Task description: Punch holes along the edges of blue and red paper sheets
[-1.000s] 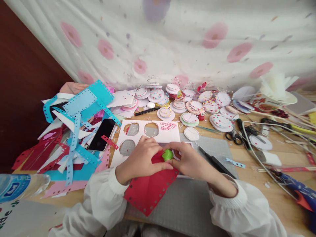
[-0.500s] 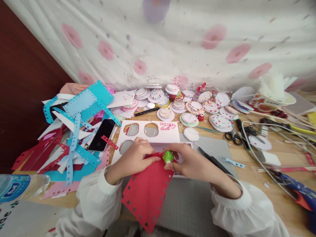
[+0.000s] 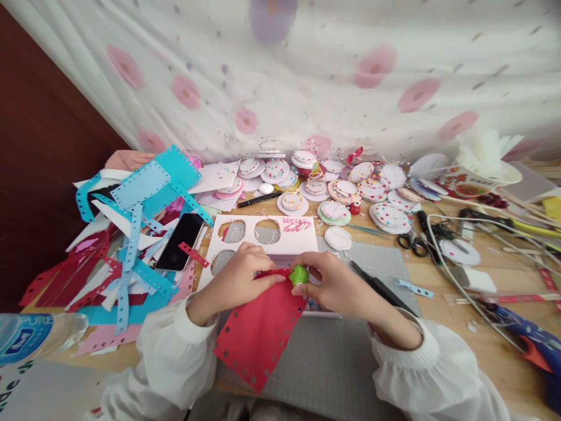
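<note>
A person's left hand (image 3: 243, 279) pinches the upper edge of a sheet of red paper (image 3: 260, 339) while the right hand (image 3: 335, 280) grips a small green punch (image 3: 300, 273) between thumb and fingers, at the sheet's upper right corner. Holes line the paper's sides as it hangs over a gray mat (image 3: 337, 356) on a wooden table (image 3: 442, 351). Just beyond the hands lies a white card (image 3: 302, 241) with round cutouts. To the left, a phone (image 3: 177, 248) rests beside heaped paper scraps (image 3: 151, 187); to the right sit scissors (image 3: 421, 246). Decorated paper discs (image 3: 388, 217) crowd the table's back, below a flowered curtain (image 3: 302, 93).
</note>
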`<move>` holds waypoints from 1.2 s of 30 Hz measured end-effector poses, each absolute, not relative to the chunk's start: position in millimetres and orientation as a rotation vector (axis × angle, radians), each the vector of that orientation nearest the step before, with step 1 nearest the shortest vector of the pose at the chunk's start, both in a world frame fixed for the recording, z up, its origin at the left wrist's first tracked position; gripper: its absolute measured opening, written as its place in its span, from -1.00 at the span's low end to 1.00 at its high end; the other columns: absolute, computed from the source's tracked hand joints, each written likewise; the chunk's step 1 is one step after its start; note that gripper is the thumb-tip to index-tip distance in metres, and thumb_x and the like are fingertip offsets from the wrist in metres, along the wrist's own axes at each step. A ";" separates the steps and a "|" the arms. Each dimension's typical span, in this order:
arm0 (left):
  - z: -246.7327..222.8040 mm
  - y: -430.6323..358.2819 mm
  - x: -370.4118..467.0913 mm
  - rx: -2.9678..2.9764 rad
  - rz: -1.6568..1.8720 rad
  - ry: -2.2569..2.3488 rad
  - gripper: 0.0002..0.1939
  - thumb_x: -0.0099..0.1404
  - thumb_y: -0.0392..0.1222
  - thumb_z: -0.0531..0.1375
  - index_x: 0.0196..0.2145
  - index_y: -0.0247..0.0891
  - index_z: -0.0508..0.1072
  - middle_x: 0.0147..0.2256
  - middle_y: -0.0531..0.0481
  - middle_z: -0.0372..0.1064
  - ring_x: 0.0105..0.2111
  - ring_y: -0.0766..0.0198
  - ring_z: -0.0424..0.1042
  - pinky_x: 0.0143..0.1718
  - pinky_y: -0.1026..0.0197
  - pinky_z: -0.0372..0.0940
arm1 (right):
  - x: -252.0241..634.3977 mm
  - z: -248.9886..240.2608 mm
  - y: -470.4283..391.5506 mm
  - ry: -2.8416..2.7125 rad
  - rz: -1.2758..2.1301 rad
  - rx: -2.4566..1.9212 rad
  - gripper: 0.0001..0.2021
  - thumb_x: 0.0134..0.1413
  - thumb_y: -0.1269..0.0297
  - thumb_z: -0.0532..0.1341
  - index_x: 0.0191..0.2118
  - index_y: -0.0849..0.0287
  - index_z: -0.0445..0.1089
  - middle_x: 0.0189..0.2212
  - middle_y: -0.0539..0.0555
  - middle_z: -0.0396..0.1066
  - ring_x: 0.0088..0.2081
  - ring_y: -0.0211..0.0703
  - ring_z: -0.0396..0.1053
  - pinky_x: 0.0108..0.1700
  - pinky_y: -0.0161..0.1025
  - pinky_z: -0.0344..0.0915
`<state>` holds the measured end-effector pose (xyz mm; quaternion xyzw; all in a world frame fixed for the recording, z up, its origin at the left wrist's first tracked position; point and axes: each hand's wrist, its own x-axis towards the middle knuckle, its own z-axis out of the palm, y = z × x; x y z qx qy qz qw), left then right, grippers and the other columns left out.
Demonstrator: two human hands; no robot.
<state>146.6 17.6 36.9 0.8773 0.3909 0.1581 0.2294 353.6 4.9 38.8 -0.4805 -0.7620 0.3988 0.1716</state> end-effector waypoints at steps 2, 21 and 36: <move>36.3 17.6 147.1 2.408 0.445 1.069 -0.77 0.27 -0.20 0.23 -0.53 -0.31 0.45 -0.56 0.07 0.32 -0.43 0.31 0.32 -0.21 0.20 0.13 | 353.5 39.1 5.2 -2.153 1.146 -1.351 -0.90 -0.09 0.46 0.30 -0.37 0.21 0.42 -0.52 -0.06 0.34 -0.47 -0.29 0.20 -0.42 -0.33 0.10; 37.8 14.6 148.0 2.386 0.437 1.070 -0.67 0.26 -0.13 0.21 -0.61 -0.30 0.35 -0.60 0.13 0.24 -0.47 0.35 0.28 -0.21 0.20 0.15 | 353.9 41.3 2.3 -2.152 1.140 -1.356 -0.88 -0.12 0.48 0.28 -0.36 0.21 0.42 -0.50 -0.05 0.36 -0.46 -0.27 0.20 -0.41 -0.32 0.09; 50.3 8.4 168.5 2.344 0.201 1.063 -0.55 0.07 0.22 0.27 -0.39 -0.25 0.40 -0.41 0.06 0.44 -0.34 0.18 0.42 -0.20 0.14 0.18 | 348.3 36.7 -3.6 -2.144 1.167 -1.118 -0.81 -0.21 0.61 0.14 -0.44 0.20 0.35 -0.53 -0.09 0.33 -0.48 -0.32 0.16 -0.44 -0.38 0.07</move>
